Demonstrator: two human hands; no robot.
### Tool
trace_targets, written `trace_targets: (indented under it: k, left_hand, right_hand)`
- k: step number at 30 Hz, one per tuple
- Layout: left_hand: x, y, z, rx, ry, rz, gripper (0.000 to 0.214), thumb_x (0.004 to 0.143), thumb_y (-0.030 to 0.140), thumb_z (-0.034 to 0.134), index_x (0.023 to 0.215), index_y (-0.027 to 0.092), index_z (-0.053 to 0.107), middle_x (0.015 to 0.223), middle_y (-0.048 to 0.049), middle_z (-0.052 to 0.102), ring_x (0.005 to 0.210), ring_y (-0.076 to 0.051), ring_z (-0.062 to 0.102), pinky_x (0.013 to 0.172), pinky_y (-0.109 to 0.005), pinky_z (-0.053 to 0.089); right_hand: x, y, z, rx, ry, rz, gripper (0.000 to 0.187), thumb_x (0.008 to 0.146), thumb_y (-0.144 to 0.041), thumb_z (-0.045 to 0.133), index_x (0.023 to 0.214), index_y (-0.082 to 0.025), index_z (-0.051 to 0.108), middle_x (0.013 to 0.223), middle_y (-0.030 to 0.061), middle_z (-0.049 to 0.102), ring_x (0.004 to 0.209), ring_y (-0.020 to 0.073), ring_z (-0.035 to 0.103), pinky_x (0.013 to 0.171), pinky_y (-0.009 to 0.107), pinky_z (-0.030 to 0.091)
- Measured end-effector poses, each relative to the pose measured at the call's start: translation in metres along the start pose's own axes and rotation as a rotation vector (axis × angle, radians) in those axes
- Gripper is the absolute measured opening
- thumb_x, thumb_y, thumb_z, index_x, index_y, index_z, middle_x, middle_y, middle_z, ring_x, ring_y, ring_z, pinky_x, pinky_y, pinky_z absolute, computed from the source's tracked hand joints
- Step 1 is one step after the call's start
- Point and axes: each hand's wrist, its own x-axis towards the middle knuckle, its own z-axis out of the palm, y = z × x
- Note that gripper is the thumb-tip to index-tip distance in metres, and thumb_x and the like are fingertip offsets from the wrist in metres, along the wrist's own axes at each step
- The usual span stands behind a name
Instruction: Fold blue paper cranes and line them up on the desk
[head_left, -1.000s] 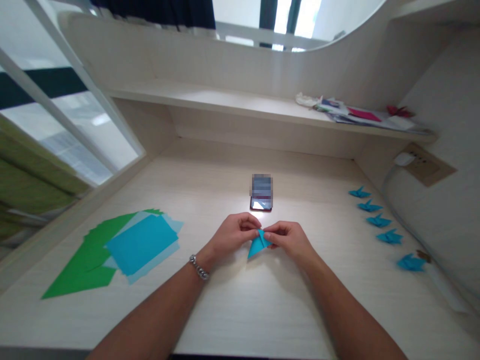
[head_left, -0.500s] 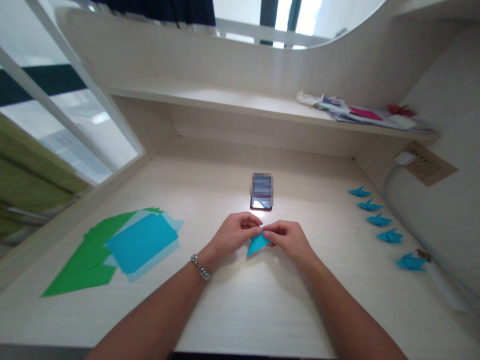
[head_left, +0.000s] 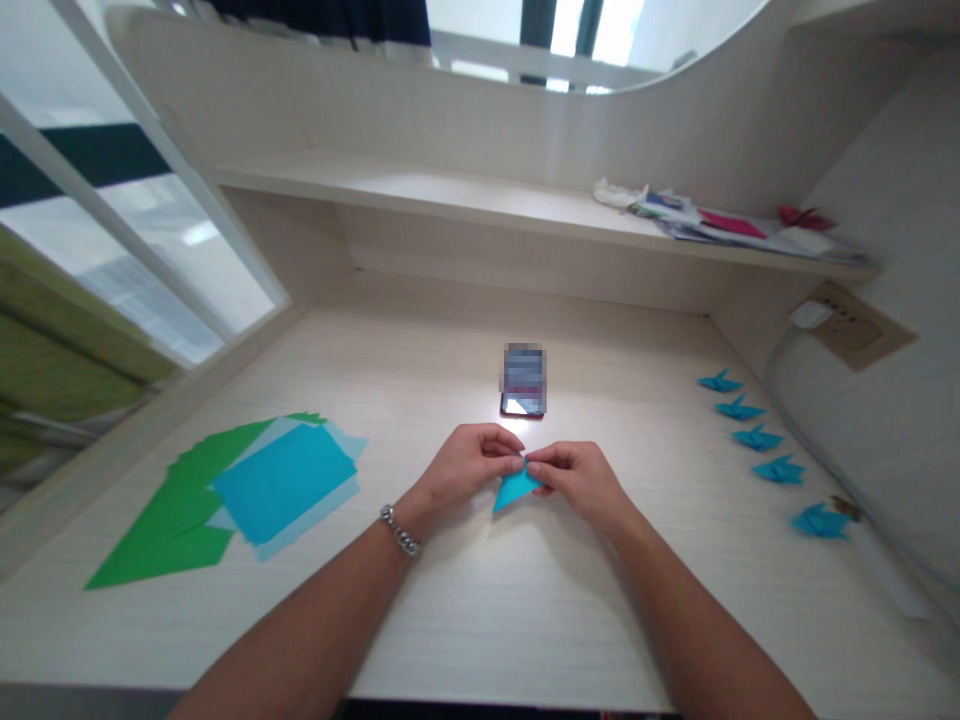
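Observation:
A small folded piece of blue paper (head_left: 513,489) is held just above the pale wooden desk (head_left: 480,600), its point hanging down to the left. My left hand (head_left: 466,466) pinches its top edge from the left, fingers curled; a metal bracelet sits on that wrist. My right hand (head_left: 576,478) pinches the same top edge from the right. The fingertips of both hands meet over the paper and hide its upper part.
A phone (head_left: 523,383) lies just beyond my hands. Flat blue sheets (head_left: 285,483) lie on green sheets (head_left: 165,520) at the left. Several folded blue paper figures (head_left: 757,437) line the right side. A shelf (head_left: 525,205) above holds papers (head_left: 712,225). A wall socket (head_left: 847,320) is at right.
The hands and the blue paper have stayed almost where they were; the paper's point has flattened slightly. The view has tilted a little.

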Motion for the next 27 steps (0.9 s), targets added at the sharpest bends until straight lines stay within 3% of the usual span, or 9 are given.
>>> trace_targets:
  k: [9,15,20,27]
  left_hand:
    - [-0.0001,-0.0009,-0.0006,-0.004,-0.01,0.008,0.02,0.069,0.018,0.075,0.086,0.012,0.068,0.078,-0.006,0.072,0.07,-0.015,0.067,0.064,-0.025,0.052]
    - [0.0,0.0049,-0.0037,0.051,0.068,0.036,0.02,0.069,0.02,0.075,0.086,0.013,0.067,0.079,-0.0065,0.071,0.071,-0.016,0.066,0.065,-0.028,0.053]
    - [-0.0015,0.0035,0.0005,0.106,-0.006,0.018,0.022,0.068,0.023,0.076,0.085,0.012,0.069,0.079,-0.0076,0.071,0.071,-0.017,0.065,0.062,-0.028,0.051]
    - [-0.0017,0.0055,0.0019,0.103,0.057,0.001,0.02,0.068,0.02,0.073,0.086,0.012,0.07,0.079,-0.0074,0.071,0.067,-0.015,0.062,0.059,-0.025,0.049]
  right_hand:
    - [-0.0021,0.0005,0.0013,-0.041,0.018,-0.042,0.021,0.074,-0.029,0.068,0.088,-0.014,0.075,0.067,0.0043,0.07,0.056,0.0142,0.062,0.054,0.025,0.048]
    - [-0.0019,0.002,-0.0024,-0.05,0.076,-0.065,0.024,0.073,-0.029,0.069,0.092,-0.014,0.074,0.068,0.0057,0.071,0.061,0.0177,0.065,0.06,0.029,0.052]
    - [-0.0023,-0.0003,-0.0028,-0.079,0.066,-0.062,0.022,0.074,-0.031,0.069,0.088,-0.016,0.075,0.066,0.0053,0.071,0.06,0.0176,0.065,0.06,0.03,0.053]
    - [0.0001,0.0034,-0.005,0.052,0.181,-0.076,0.028,0.062,-0.029,0.078,0.086,-0.014,0.074,0.075,0.0072,0.073,0.067,0.0191,0.067,0.065,0.032,0.054]
